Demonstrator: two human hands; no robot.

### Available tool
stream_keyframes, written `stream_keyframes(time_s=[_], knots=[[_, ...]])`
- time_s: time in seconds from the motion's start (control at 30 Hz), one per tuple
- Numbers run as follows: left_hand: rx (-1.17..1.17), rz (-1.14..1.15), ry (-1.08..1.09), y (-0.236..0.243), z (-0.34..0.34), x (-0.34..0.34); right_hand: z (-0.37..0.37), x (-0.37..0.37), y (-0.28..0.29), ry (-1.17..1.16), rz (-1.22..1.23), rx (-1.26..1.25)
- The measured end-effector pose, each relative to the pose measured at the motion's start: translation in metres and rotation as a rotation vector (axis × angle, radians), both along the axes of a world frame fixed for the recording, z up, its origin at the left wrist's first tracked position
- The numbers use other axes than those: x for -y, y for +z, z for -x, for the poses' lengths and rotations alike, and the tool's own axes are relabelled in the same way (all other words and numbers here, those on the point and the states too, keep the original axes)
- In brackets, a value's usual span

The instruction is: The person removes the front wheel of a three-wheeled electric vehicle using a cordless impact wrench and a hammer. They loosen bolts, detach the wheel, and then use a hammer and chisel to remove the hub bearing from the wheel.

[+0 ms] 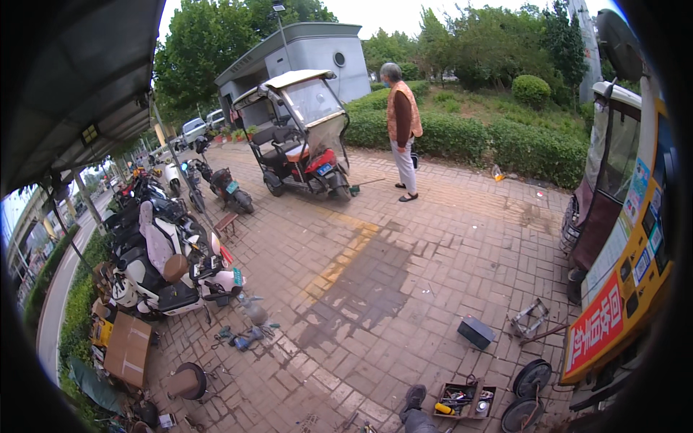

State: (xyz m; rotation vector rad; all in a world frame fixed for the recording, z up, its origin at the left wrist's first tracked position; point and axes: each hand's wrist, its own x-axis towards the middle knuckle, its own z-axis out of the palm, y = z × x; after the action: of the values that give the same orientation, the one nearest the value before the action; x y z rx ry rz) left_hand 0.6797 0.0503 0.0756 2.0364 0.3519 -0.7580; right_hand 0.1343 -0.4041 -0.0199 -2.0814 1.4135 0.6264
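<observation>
Neither of my hands shows in the head view. At the lower edge my own leg and dark shoe (413, 397) reach in over the paving. Beside the shoe is an open toolbox (445, 390) with several tools and a yellow cylinder (444, 409) in it. Two dark wheels (533, 378) lie to the right of the toolbox. Farther off, a dark rectangular block (476, 332) rests on the bricks, with a metal frame (530, 320) to its right.
A covered three-wheeler (310, 137) stands ahead, with a person (403, 119) in a patterned vest near it. Parked scooters (162, 274), a cardboard box (128, 348) and a round stool (187, 381) line the left. A yellow kiosk (628, 289) and another covered vehicle (603, 166) bound the right.
</observation>
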Motion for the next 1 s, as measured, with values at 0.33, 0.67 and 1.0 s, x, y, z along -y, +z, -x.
stream_keyframes(time_s=[0.33,0.67,1.0], knots=[[0.018,-0.032,0.268,0.057,-0.263,0.03,-0.574,0.162,-0.069,-0.088,-0.12,0.599],[-0.065,-0.025,0.507,0.024,-0.486,-0.004,-1.061,0.146,0.071,0.291,-0.228,0.829],[-0.233,-0.16,0.387,-0.015,-0.784,-0.022,-1.038,0.137,-0.016,0.188,-0.241,-0.073]])
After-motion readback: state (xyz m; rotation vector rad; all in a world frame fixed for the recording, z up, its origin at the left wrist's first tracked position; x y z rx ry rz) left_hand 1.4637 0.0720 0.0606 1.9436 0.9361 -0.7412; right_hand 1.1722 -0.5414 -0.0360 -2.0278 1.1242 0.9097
